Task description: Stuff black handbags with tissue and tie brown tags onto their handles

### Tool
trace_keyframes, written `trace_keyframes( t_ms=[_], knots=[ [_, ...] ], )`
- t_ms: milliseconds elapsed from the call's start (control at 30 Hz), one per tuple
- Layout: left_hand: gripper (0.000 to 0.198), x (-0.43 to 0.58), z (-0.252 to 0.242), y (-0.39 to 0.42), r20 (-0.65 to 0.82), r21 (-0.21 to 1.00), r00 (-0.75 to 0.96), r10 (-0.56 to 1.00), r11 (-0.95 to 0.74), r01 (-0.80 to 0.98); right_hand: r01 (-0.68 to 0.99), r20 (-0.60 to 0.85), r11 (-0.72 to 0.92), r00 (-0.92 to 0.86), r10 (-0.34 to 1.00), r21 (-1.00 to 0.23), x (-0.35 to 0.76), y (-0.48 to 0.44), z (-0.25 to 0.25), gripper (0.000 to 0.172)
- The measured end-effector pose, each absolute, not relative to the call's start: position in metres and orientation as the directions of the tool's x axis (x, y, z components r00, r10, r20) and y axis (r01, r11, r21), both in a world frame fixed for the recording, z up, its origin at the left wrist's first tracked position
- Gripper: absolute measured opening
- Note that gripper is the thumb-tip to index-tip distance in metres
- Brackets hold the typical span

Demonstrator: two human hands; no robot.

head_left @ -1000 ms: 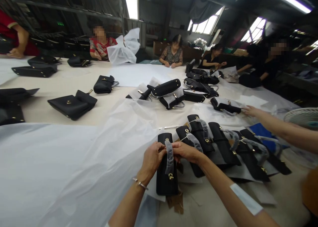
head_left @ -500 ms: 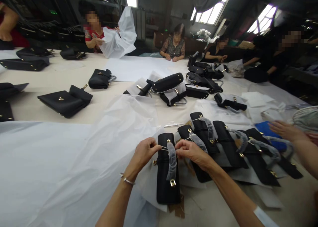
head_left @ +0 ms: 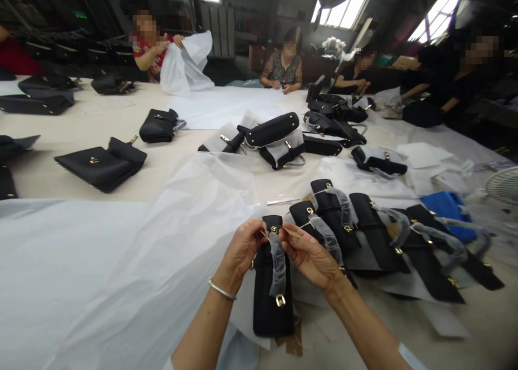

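Observation:
A black handbag [head_left: 270, 313] with gold fittings lies lengthwise in front of me. Its handle [head_left: 278, 270] is wrapped in clear plastic. At the handle's far end, my left hand [head_left: 242, 248] pinches a thin white string [head_left: 264, 233] looped by the gold ring. My right hand [head_left: 311, 259] is closed at the other side of the handle, fingertips pressed together near the same ring; what they grip is too small to make out. Right beside it lies another black bag [head_left: 301, 213] with a wrapped handle and a string tied on it.
Several more black bags [head_left: 378, 235] lie in a row to the right, by a blue cloth-like item [head_left: 449, 213]. White sheeting [head_left: 101, 273] covers the table's left front. Other bags [head_left: 273, 130] sit mid-table. Co-workers stand or sit along the far side; a fan [head_left: 504, 185] is at right.
Both my hands have turned and moved slightly up toward the handle's far ring. The other person's hand at the right has left the view. A far co-worker has lowered the white sheet.

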State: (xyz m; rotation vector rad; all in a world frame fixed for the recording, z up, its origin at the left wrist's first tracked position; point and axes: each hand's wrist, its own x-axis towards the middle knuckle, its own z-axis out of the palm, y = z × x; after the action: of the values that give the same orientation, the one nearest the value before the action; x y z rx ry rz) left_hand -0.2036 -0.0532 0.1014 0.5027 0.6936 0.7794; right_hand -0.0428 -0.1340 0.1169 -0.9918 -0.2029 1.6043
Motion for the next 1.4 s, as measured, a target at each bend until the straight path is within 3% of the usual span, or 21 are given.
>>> trace_keyframes(
  t_ms=[133,233,300,367,467,600,733,833,933,1033,1167,1267,1400],
  knots=[
    [0.035,-0.207,0.098,-0.049,-0.417,0.509,0.561,0.715,0.695,-0.507,-0.55,-0.486,-0.328,0.168,0.858,-0.768,-0.042,-0.127,0.113,0.036],
    [0.025,-0.206,0.094,-0.048,-0.454,0.404,0.565,0.689,0.724,-0.559,-0.365,-0.398,-0.305,0.215,0.892,-0.879,-0.04,-0.122,0.113,0.039],
    [0.02,-0.204,0.091,-0.048,-0.47,0.39,0.562,0.68,0.732,-0.559,-0.222,-0.348,-0.303,0.205,0.915,-0.927,-0.04,-0.117,0.117,0.038],
    [0.028,-0.201,0.09,-0.048,-0.454,0.398,0.585,0.672,0.741,-0.541,-0.056,-0.314,-0.309,0.203,0.928,-0.949,-0.04,-0.112,0.124,0.038],
    [0.034,-0.2,0.091,-0.048,-0.432,0.475,0.573,0.697,0.716,-0.512,0.222,-0.238,-0.286,0.219,0.946,-0.932,-0.04,-0.104,0.14,0.031],
    [0.038,-0.206,0.096,-0.05,-0.402,0.631,0.537,0.741,0.65,-0.424,0.559,-0.147,-0.201,0.141,0.979,-0.805,-0.04,-0.097,0.163,0.026],
    [0.043,-0.21,0.103,-0.054,-0.264,0.885,0.564,0.782,0.429,-0.18,0.718,-0.107,-0.092,0.024,0.994,-0.69,-0.044,-0.092,0.173,0.019],
    [0.031,-0.211,0.108,-0.051,-0.076,0.997,0.503,0.861,0.078,0.017,0.707,-0.1,-0.102,0.045,0.994,-0.699,-0.045,-0.091,0.165,0.01],
    [0.021,-0.214,0.105,-0.04,0.008,0.982,0.46,0.888,-0.095,0.165,0.473,-0.221,-0.245,0.106,0.969,-0.846,-0.043,-0.093,0.147,0.02],
    [0.022,-0.216,0.086,-0.025,-0.141,0.987,0.412,0.9,0.099,0.123,0.249,-0.291,-0.33,0.18,0.94,-0.911,-0.041,-0.097,0.128,0.043],
    [0.031,-0.213,0.041,-0.013,-0.363,0.928,0.228,0.903,0.372,0.005,0.223,-0.262,-0.3,0.186,0.947,-0.927,-0.044,-0.106,0.113,0.047],
    [0.034,-0.212,0.012,-0.016,-0.412,0.909,0.137,0.901,0.417,-0.009,0.205,-0.26,-0.3,0.201,0.944,-0.932,-0.046,-0.115,0.109,0.044],
    [0.041,-0.217,-0.007,-0.019,-0.402,0.912,-0.05,0.914,0.395,-0.111,0.144,-0.237,-0.303,0.355,0.904,-0.942,-0.046,-0.134,0.108,0.043]
  ],
)
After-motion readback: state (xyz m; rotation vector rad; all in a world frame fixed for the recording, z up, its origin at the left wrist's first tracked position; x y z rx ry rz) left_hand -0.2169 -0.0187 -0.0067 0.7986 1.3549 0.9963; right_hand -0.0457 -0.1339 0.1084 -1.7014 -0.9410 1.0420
